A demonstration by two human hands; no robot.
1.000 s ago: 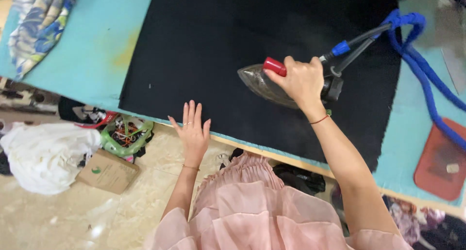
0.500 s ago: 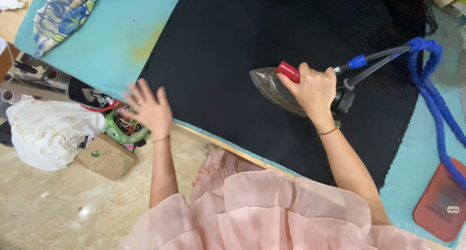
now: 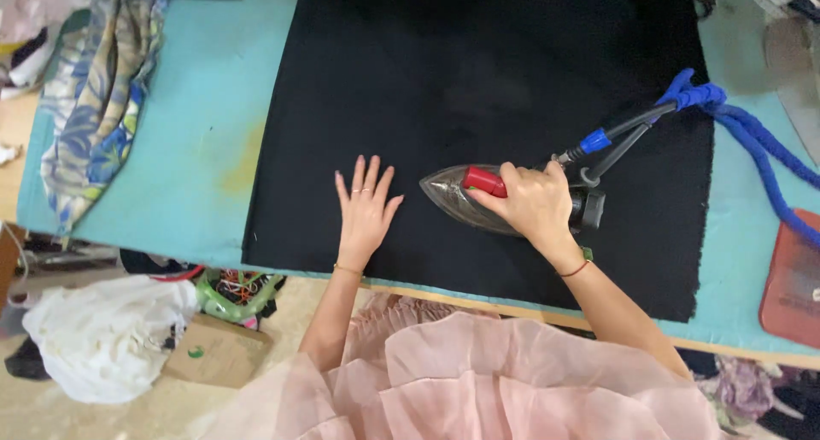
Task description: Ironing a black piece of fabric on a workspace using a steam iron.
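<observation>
A large black cloth (image 3: 478,90) lies spread over a turquoise ironing table (image 3: 188,141). My right hand (image 3: 531,205) grips the handle of a steel iron (image 3: 453,194) with a red knob, its tip pointing left on the cloth. Flat on the cloth just left of the iron's tip rests my left hand (image 3: 366,209), fingers spread, holding nothing. A black hose with a blue fitting and a thick blue cord (image 3: 752,141) run from the iron's rear to the right.
A blue-and-yellow patterned fabric (image 3: 94,115) hangs at the table's left end. A red mat (image 3: 794,278) sits at the right edge. On the floor below the near edge are a white bag (image 3: 102,337), a cardboard box (image 3: 213,354) and a green basket (image 3: 235,290).
My left hand has come back from off the table's near edge and now lies flat on the cloth. The iron stays on the cloth in my right hand.
</observation>
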